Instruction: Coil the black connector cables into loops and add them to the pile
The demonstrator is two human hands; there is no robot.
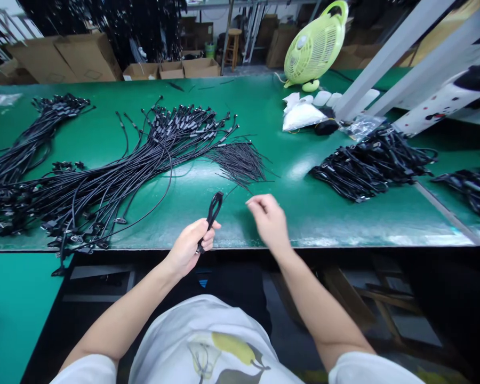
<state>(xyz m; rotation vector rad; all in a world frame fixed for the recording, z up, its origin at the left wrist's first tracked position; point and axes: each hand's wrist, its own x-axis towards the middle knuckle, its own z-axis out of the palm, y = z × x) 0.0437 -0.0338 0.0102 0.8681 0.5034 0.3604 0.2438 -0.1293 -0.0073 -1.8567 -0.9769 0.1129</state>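
one folded cable held up in the left hand

nearest: left hand point(188, 242) has its grip clamped on a folded black cable point(214, 208), loop end up, above the worktop's point(304, 213) front edge. right hand point(269, 218) is just beside it, not touching; grip drawn together at thumb and forefinger, no strand made out between them.

step in hand, as judged: handling a single folded bundle. the move calls for a steady left grip, so the folds stay together, and a fine pinch on the right.

beyond the hands: one pile of thin black strands point(240, 162), too many to count. to its left, two heaps of long loose cables, a middle one point(144, 160) and an outer one point(28, 138), cables overlapping, uncountable. to the right, two batches of folded bundles, one point(368, 165) wholly in view, another point(472, 189) cut off by the view's edge.

farther: one white packet point(304, 114), one green fan point(314, 48). past the worktop, one wooden stool point(234, 45).
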